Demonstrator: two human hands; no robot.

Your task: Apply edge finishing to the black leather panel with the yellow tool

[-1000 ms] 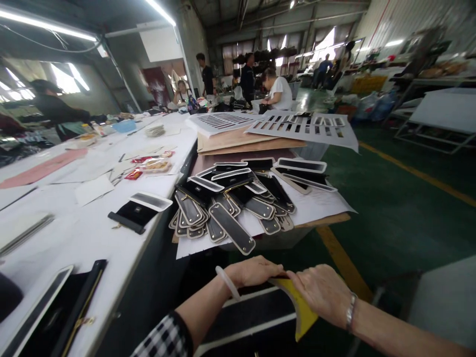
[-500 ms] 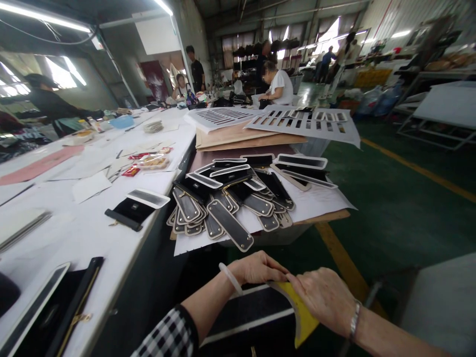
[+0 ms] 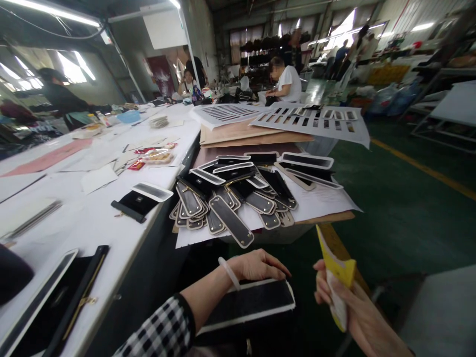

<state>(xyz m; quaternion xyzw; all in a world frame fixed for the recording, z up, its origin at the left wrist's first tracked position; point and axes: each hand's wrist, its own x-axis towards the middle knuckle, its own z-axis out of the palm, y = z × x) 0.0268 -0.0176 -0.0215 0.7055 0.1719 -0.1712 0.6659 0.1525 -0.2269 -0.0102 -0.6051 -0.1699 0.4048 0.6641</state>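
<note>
A black pouch piece (image 3: 260, 300) with a pale-edged flap panel lies low in front of me; its lower part is dark, with a gold zip pull (image 3: 249, 345) just visible. My left hand (image 3: 260, 266) grips the panel's upper edge, fingers bent over it. To the right, apart from the pouch, my right hand (image 3: 347, 302) pinches a curved yellow piece (image 3: 342, 267) with a pale edge, its pointed tip upward. What the yellow piece is made of, I cannot tell. Ahead lies a heap of black flap panels (image 3: 231, 220) with pale borders and gold studs.
On the long white table (image 3: 92, 218) at left lie zipped pouch pieces (image 3: 143, 202), a snack pack (image 3: 158, 156) and paper sheets. Slotted white sheets (image 3: 316, 126) rest on brown boards (image 3: 256, 134) behind the heap. A white-shirted person (image 3: 288, 84) sits further back.
My right hand has moved right, away from the pouch, taking the yellow piece off the panel's end. My left hand stays on the panel. The view has shifted slightly.
</note>
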